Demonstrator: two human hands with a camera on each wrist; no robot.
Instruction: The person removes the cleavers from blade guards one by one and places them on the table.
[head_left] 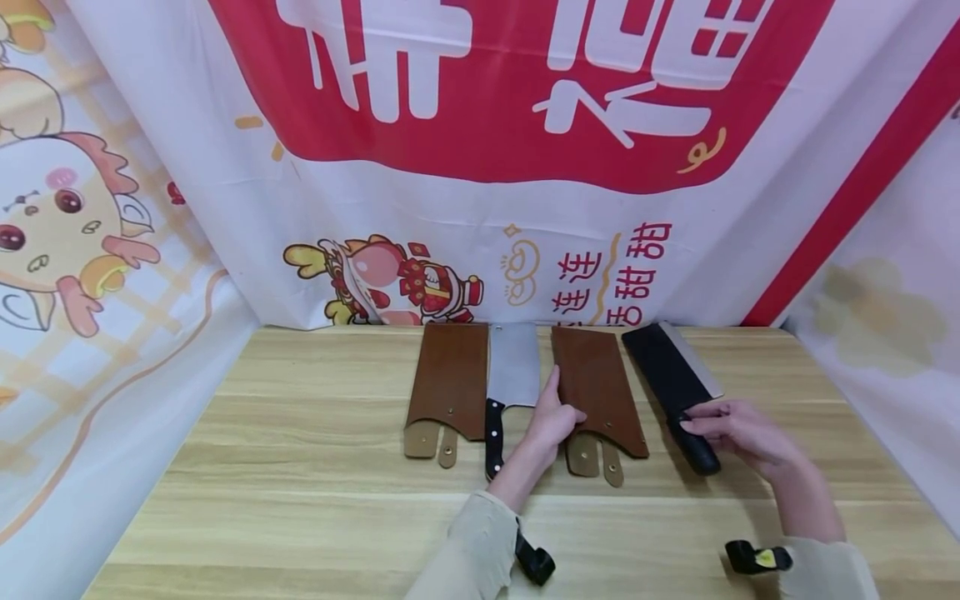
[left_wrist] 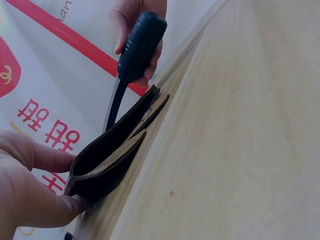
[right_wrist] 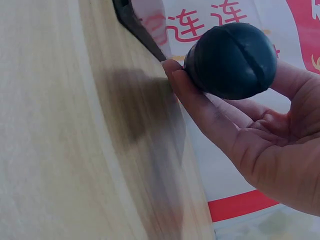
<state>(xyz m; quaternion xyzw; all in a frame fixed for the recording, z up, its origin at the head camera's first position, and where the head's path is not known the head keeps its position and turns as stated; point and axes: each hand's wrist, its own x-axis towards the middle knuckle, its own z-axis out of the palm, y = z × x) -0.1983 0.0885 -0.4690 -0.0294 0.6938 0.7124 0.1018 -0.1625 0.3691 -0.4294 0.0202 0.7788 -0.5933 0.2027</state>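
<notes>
Between thumb and fingers, my left hand [head_left: 550, 425] pinches the left edge of a brown leather knife sheath [head_left: 603, 383]. The left wrist view shows the sheath's mouth [left_wrist: 112, 145] gaping, its tab and strap on the lower side. To the right, my right hand [head_left: 742, 431] holds a black-bladed cleaver [head_left: 663, 362] by its ridged dark handle [left_wrist: 143, 45]. This cleaver lies outside the sheath, tilted, its bright edge facing right. In the right wrist view the handle's butt [right_wrist: 235, 60] hides part of the fingers.
Left of my left hand lies a silver cleaver [head_left: 514, 367] with a riveted black handle [head_left: 494, 437]. Beside it is a second brown sheath [head_left: 450, 375]. All lie on a wood-grain table [head_left: 300, 500] against a printed cloth backdrop [head_left: 225, 208].
</notes>
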